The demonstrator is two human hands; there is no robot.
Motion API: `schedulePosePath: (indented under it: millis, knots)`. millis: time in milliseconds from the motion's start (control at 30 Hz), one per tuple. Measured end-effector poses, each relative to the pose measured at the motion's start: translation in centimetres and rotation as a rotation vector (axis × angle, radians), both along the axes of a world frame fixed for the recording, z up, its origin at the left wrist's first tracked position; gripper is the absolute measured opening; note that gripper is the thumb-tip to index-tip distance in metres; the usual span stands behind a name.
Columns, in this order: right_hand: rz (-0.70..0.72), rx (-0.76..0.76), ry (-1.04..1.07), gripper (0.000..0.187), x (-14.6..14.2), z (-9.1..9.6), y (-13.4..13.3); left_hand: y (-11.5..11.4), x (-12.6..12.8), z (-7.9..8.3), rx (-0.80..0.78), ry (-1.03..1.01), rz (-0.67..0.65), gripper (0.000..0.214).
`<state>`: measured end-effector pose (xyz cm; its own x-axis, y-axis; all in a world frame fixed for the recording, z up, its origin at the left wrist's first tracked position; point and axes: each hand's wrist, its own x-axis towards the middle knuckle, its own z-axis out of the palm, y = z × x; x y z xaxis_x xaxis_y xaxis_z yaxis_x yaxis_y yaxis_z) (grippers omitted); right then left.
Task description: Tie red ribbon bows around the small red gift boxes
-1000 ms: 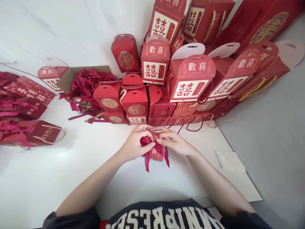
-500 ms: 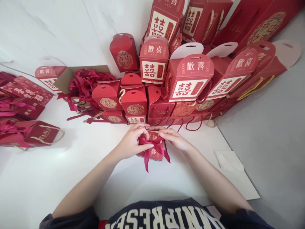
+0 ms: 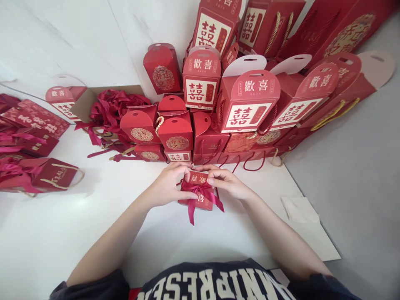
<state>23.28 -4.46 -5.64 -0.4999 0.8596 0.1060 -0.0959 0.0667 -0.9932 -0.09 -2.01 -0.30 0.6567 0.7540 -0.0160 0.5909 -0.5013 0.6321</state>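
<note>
A small red gift box (image 3: 204, 204) stands on the white table in front of me, with white characters on its top flaps. Across its top lies a dark pink ribbon bow (image 3: 198, 189), its two tails hanging over the near side. My left hand (image 3: 170, 185) curls around the box's left side, thumb and fingers closed on the bow's left loop. On the other side, my right hand (image 3: 226, 181) has thumb and forefinger pinched at the right loop, while its other fingers reach behind the box. Part of the bow and the box's far side are hidden by my fingers.
Several red gift boxes (image 3: 248, 118) are stacked close behind my hands. An open carton (image 3: 84, 106) full of ribbons (image 3: 117, 108) stands at the back left. Ribbon-tied boxes (image 3: 54, 173) sit at the left. A white paper (image 3: 300, 210) lies near the table's right edge.
Both hands have shifted slightly, and the fingers of my left hand moved a little left, showing more of the box top. The bow's loops lie lower and wider apart.
</note>
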Motion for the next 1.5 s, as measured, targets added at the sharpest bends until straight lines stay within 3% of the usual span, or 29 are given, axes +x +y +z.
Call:
schedulePosePath:
  millis: [267, 400, 467, 633, 833, 900, 1033, 1200, 1267, 1400, 1500]
  knots:
    - [0.01, -0.008, -0.014, 0.027, -0.1, 0.1, -0.1, -0.2, -0.7, 0.7, 0.083, 0.124, 0.007, 0.037]
    - [0.007, 0.002, -0.015, 0.027, -0.2, 0.0, -0.1, -0.4, -0.6, 1.2, 0.008, 0.045, -0.082, 0.015]
    - [-0.001, 0.007, -0.024, 0.026, -0.1, 0.0, -0.2, -0.6, -0.4, 1.3, 0.021, 0.001, -0.06, 0.006]
    - [-0.019, 0.023, -0.046, 0.025, -0.1, -0.1, -0.2, -1.5, 0.4, 1.1, 0.174, -0.014, 0.024, 0.009]
    - [-0.03, 0.005, -0.03, 0.027, -0.1, -0.1, -0.2, -2.0, 1.2, -0.5, 0.528, 0.079, 0.217, 0.007]
    - [-0.033, -0.002, -0.023, 0.027, -0.1, -0.1, -0.1, -1.9, 1.3, -0.5, 0.508, 0.017, 0.237, 0.01]
    - [-0.031, 0.005, -0.026, 0.028, -0.1, -0.2, 0.0, -1.4, 0.9, 0.2, 0.252, -0.151, 0.157, 0.01]
    - [-0.02, 0.009, -0.029, 0.029, -0.1, -0.1, -0.1, -0.7, 0.2, 0.6, -0.087, -0.17, -0.06, 0.014]
    - [-0.019, 0.011, -0.023, 0.03, -0.2, 0.0, -0.1, -0.7, 0.2, 0.3, -0.088, -0.159, -0.048, 0.019]
    - [-0.017, 0.005, -0.011, 0.034, -0.2, 0.1, -0.2, -0.7, 0.8, -0.5, 0.105, -0.035, 0.112, 0.029]
    - [-0.008, -0.033, 0.027, 0.036, -0.4, 0.0, -0.2, -0.8, 1.2, -1.0, 0.202, 0.054, 0.154, 0.034]
